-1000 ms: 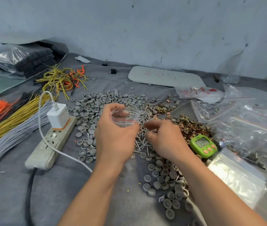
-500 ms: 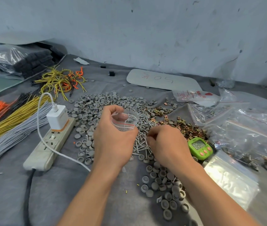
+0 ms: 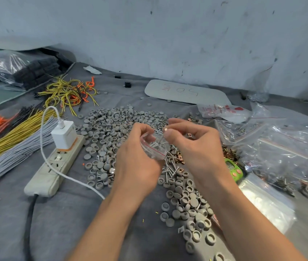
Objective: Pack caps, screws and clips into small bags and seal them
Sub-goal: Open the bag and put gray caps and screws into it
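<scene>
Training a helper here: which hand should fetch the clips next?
Right, probably. The left hand grips the bag and must keep it; the right hand, pinching a screw at the bag's mouth, is nearer the clips lying on that side.

A pale blue-grey wall (image 3: 168,34), scuffed and flecked with dark marks, closes the far side. A grey cloth (image 3: 64,228) covers the work surface from near to far. The light is soft and even.
</scene>
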Demonstrator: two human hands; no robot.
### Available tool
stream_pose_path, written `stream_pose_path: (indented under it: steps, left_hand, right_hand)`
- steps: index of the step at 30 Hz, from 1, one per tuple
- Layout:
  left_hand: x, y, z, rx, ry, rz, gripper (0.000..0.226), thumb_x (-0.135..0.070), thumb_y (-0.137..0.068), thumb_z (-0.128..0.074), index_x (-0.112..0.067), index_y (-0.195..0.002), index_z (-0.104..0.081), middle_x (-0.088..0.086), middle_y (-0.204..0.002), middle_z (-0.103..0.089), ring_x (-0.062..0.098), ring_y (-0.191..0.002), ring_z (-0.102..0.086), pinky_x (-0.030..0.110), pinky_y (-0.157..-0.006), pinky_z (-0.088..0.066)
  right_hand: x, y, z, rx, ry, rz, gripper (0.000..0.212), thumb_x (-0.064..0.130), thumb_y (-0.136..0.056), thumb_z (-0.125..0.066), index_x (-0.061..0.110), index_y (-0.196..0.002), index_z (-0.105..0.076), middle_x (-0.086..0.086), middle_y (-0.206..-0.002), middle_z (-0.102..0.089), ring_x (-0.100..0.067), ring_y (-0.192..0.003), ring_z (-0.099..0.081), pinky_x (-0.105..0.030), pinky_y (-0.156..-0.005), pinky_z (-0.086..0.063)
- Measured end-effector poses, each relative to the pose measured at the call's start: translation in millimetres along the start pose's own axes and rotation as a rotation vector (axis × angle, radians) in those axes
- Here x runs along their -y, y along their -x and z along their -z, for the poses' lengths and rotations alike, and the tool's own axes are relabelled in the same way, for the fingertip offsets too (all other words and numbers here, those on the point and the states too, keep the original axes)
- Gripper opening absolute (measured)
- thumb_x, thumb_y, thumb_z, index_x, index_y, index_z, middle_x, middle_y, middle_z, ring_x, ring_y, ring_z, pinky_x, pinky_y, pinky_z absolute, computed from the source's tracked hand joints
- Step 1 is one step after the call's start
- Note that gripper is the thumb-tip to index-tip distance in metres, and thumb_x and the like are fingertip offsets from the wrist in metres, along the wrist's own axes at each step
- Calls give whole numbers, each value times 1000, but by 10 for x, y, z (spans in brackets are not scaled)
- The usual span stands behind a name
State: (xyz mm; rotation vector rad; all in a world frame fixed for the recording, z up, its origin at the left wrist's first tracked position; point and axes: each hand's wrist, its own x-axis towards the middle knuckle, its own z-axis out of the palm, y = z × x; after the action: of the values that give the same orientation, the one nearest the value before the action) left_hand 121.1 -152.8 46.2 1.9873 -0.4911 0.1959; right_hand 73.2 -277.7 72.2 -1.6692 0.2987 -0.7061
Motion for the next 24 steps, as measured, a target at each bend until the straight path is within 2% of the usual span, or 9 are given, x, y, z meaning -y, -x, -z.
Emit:
stream_pose_path:
  steps: [3,6,9,11,15,17,19,21,24]
  left_hand:
    - [-29,19,4,-7,41,-30,55,-9,-71,-77,-46,-100,-49,-32,-81,-66,-20,-81,-58,5,-61,-40]
    - [-27,27,42,-39,80,-72,58,4,-69,-70,-42,-100,-52,-44,-95,-62,-20,-82,-60,1,-63,-40]
    - [-15,32,75,-52,95,-86,59,7,-68,-67,-41,-99,-53,-41,-99,-63,-22,-83,-59,-2,-66,-37]
    - [11,28,97,-54,95,-90,56,5,-70,-66,-41,-100,-54,-31,-93,-68,-19,-85,-60,-1,-68,-38]
    - [28,16,154,-57,94,-153,63,2,-68,-70,-41,-112,-54,-27,-95,-67,-20,-90,-59,-2,-73,-37]
    - [43,7,185,-30,85,-164,71,-6,-69,-77,-43,-125,-52,-29,-101,-64,-20,-91,-59,-3,-74,-37]
    - [68,-4,199,22,24,-177,71,-14,-67,-80,-41,-128,-54,-23,-107,-67,-9,-96,-63,1,-75,-39]
    - [91,-8,218,24,-27,-215,64,-12,-66,-78,-36,-122,-61,-17,-110,-69,4,-99,-64,7,-79,-42]
    - [118,-17,242,-11,-75,-279,52,-3,-65,-72,-27,-111,-67,-14,-105,-67,9,-99,-60,11,-82,-41]
  right_hand:
    - [-10,53,-117,143,139,-67,26,12,-75,-82,38,-77,-84,21,-109,-74,12,-117,-61,-35,-108,-49]
    - [-40,46,-193,266,189,-100,25,9,-79,-77,32,-83,-85,13,-110,-78,5,-121,-62,-36,-111,-47]
    - [-25,31,-228,323,312,-111,15,17,-85,-71,24,-84,-85,8,-92,-79,-4,-95,-71,-41,-95,-55]
    - [-20,35,-244,337,414,-114,15,26,-87,-68,27,-85,-83,3,-78,-77,-12,-79,-70,-42,-83,-58]
    - [1,73,-281,368,301,-32,18,24,-86,-69,32,-96,-82,5,-86,-80,-19,-90,-75,-45,-86,-59]
    - [17,82,-278,356,177,-10,22,24,-84,-72,37,-99,-82,10,-83,-79,-10,-79,-74,-33,-77,-59]
    - [42,88,-265,353,139,4,17,30,-81,-72,36,-93,-82,11,-70,-73,1,-61,-63,-21,-63,-49]
    - [41,78,-243,392,189,-26,18,39,-78,-71,37,-93,-81,6,-75,-74,1,-67,-63,-27,-66,-49]
    - [34,67,-215,523,254,-130,18,30,-88,-72,38,-100,-81,12,-109,-77,6,-101,-67,-23,-94,-51]
